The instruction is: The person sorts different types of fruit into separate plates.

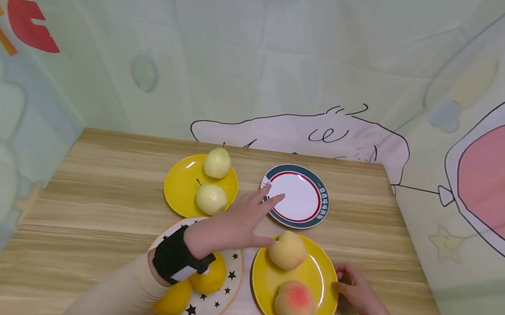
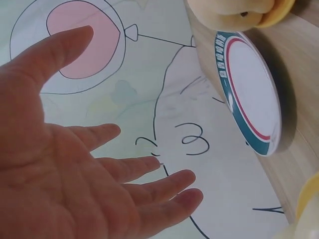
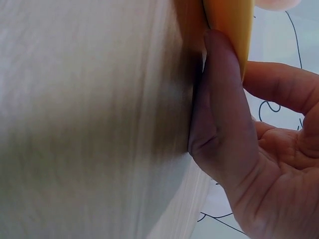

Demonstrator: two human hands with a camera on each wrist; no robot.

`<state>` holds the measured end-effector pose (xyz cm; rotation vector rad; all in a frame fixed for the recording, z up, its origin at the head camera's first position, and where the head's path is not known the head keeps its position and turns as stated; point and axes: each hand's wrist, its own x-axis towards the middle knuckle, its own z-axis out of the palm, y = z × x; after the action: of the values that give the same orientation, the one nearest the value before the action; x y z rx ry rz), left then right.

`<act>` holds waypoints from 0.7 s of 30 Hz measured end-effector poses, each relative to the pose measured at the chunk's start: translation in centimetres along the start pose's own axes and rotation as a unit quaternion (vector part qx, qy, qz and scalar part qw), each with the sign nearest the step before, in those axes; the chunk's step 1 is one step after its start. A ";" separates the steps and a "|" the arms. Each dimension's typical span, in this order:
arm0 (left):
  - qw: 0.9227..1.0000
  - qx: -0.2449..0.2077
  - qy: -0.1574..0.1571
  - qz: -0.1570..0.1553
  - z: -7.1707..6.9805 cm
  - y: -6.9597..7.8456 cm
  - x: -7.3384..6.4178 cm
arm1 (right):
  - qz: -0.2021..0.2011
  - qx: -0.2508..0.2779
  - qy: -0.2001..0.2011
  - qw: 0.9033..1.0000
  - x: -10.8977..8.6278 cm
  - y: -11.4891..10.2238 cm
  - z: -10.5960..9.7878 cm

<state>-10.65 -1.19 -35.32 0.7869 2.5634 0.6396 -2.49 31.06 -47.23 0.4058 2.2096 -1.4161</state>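
Note:
My left hand (image 1: 238, 223) is held over the middle of the table with its fingers spread, holding nothing. Its thumb comes close to the upper peach (image 1: 288, 252); whether they touch I cannot tell. In the left wrist view the palm (image 2: 70, 184) shows bare. My right hand (image 1: 357, 292) pinches the right rim of a yellow plate (image 1: 261, 296) between thumb and fingers. The right wrist view shows that plate's edge (image 3: 232, 30) in the pinch. On the plate lie the upper peach and a red-blushed peach (image 1: 295, 304).
Behind stands a white plate (image 1: 296, 195) with a blue-green rim. Another yellow plate (image 1: 176, 186) bears two pears (image 1: 211, 199). A star-patterned plate (image 1: 228, 299) with yellow fruits (image 1: 173, 299) lies partly under my left forearm. A printed cloth (image 1: 259, 69) hangs behind the wooden table (image 1: 97, 204).

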 end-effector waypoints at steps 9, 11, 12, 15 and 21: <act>0.999 -0.003 0.015 -0.045 0.1 -2.7 -0.7 | -0.003 0.004 0.001 1.000 -0.2 -0.1 0.1; 0.998 0.003 0.024 -0.059 0.0 -3.5 -0.9 | -0.005 0.003 0.000 1.000 -0.2 -0.2 0.2; 0.997 0.005 0.027 -0.065 0.0 -3.9 -1.1 | -0.005 0.001 0.000 1.000 -0.2 -0.2 0.2; 0.996 0.018 0.035 -0.083 0.1 -5.4 -1.7 | -0.005 -0.004 0.001 1.000 -0.1 -0.1 0.1; 0.989 0.079 0.033 -0.123 0.0 -7.4 -3.1 | -0.002 -0.011 -0.006 1.000 0.0 -0.1 0.0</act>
<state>-11.40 -8.51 -38.52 0.4915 2.7385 0.3948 -2.53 31.05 -47.11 0.3849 2.2157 -1.3915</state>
